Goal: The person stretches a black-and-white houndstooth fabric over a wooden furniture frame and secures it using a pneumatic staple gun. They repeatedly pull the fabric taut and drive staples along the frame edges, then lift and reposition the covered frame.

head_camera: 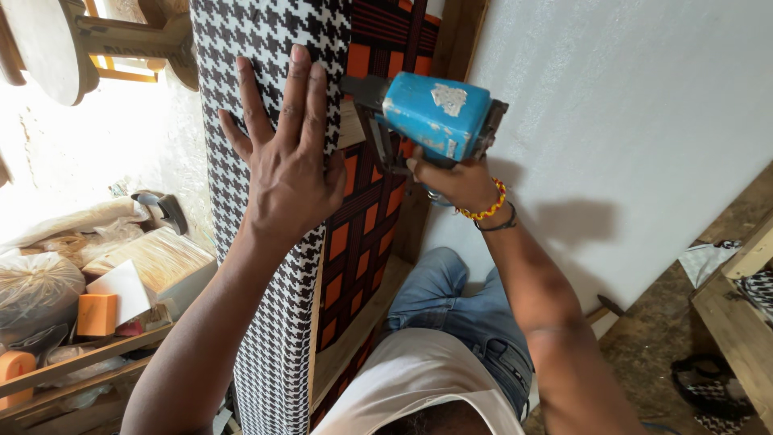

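Note:
My left hand [286,153] lies flat with fingers spread on black-and-white houndstooth fabric [270,322], pressing it over the edge of an upright wooden frame. My right hand [455,181] grips a blue pneumatic staple gun [431,117], whose nose points at the frame edge just right of my left fingers. Behind the fabric edge the frame shows woven black webbing over orange [358,234]. A beaded bracelet circles my right wrist.
A shelf at the left holds plastic bags, a straw-coloured bundle [157,258] and orange foam blocks [97,314]. A wooden stool [56,44] hangs at the top left. A pale wall [628,121] stands to the right, with a wooden piece [737,322] and sandals on the floor.

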### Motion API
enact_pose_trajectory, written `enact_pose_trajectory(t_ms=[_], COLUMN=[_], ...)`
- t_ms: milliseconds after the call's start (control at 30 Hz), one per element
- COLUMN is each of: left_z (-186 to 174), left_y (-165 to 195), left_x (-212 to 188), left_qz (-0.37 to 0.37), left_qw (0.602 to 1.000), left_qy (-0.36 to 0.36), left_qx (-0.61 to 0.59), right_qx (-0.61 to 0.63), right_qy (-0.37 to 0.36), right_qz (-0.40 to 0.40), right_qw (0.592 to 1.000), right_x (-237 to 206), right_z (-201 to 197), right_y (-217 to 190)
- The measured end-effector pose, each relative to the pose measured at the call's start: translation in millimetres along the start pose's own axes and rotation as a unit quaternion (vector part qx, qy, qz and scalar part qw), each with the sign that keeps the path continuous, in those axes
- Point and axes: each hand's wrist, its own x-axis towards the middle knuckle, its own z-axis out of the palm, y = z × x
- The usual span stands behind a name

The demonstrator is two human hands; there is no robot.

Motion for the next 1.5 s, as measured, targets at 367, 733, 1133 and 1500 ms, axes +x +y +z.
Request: enact_pose_trajectory(t_ms=[367,733,1133,1500], left_z=[10,17,6,19], left_y=[-7,-10,-1,-12], left_x=[-7,-9,-7,-21], left_qz=[0.024,0.023,-0.014,0.045], left_qw=[0.998,0.997,0.998,0.993], left_qy=[0.047,0.066,0.038,0.094], left_qx=[-0.015,-0.022,-0.043,-0.052], right_qx=[-0.275,0.038,-0.689,-0.658], right_qy=[-0.048,-0.026,-0.171,-0.244], right_qz=[-0.142,0.023,0.092,0.269], right_qw=[0.95,0.999,0.698,0.66], right_x=[-26,-44,-110,-155], right_z=[6,17,-66,-80], right_y=[24,18,25,119])
